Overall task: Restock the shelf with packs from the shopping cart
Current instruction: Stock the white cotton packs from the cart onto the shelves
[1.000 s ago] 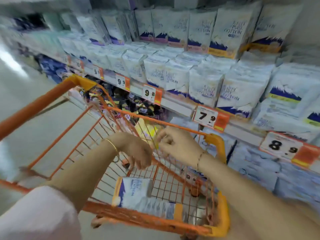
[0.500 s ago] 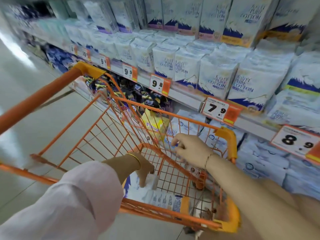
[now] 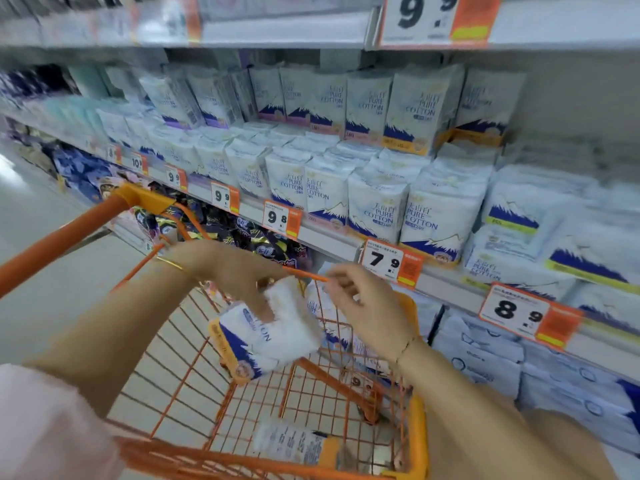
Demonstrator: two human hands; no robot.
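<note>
My left hand [image 3: 235,271] grips a white and blue cotton pack [image 3: 266,337] by its top edge and holds it up over the orange shopping cart [image 3: 412,441]. My right hand [image 3: 367,306] hovers just right of that pack with fingers loosely bent, holding nothing. One more pack [image 3: 294,445] lies flat on the cart's bottom near the front rim. The middle shelf [image 3: 332,233] behind the cart is filled with rows of matching white "Pure Cotton" packs [image 3: 377,206].
Price tags [image 3: 391,265] in white and orange line the shelf edges. Dark purple packs [image 3: 242,233] sit on the lower shelf behind the cart, pale packs [image 3: 485,355] at the lower right. The cart handle [image 3: 59,240] runs toward the left. Grey aisle floor [image 3: 38,209] lies to the left.
My left hand reached into the cart, took hold of a pack and lifted it above the basket. My right hand stayed above the cart's far rim. The view tilted up.
</note>
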